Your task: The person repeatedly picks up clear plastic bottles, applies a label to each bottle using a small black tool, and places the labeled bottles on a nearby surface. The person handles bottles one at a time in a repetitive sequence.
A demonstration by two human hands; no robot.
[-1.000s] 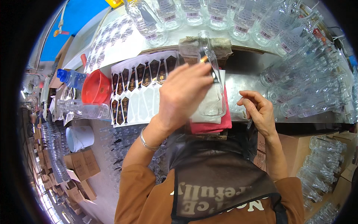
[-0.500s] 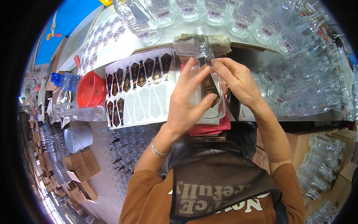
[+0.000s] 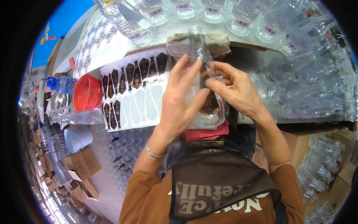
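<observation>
A clear glass bottle (image 3: 197, 40) lies in front of me, its neck on a rolled beige cloth (image 3: 220, 44) and its base toward me. On its upper side is a black, tie-shaped label (image 3: 210, 104) with gold print. My left hand (image 3: 182, 93) is at the bottle's left side, fingers spread, the thumb near the label. From the right, my right hand (image 3: 236, 86) is closed at the bottle, its bent thumb on the label and its fingers along the glass edge. Part of the label is hidden by this thumb. Red cloth (image 3: 209, 135) is under the bottle's base.
Left of the bottle lies a label sheet (image 3: 143, 100) with black ties and peeled gaps. Beyond it are a red bowl (image 3: 87, 91) and a lying bottle (image 3: 80, 115). Several upright bottles (image 3: 212, 15) line the back shelf. More lie at right (image 3: 309, 91). Cartons (image 3: 84, 164) stand at lower left.
The label now lies flatter along the bottle. My right thumb has moved down onto it, and my left hand has shifted slightly left. The whole view has shifted a little.
</observation>
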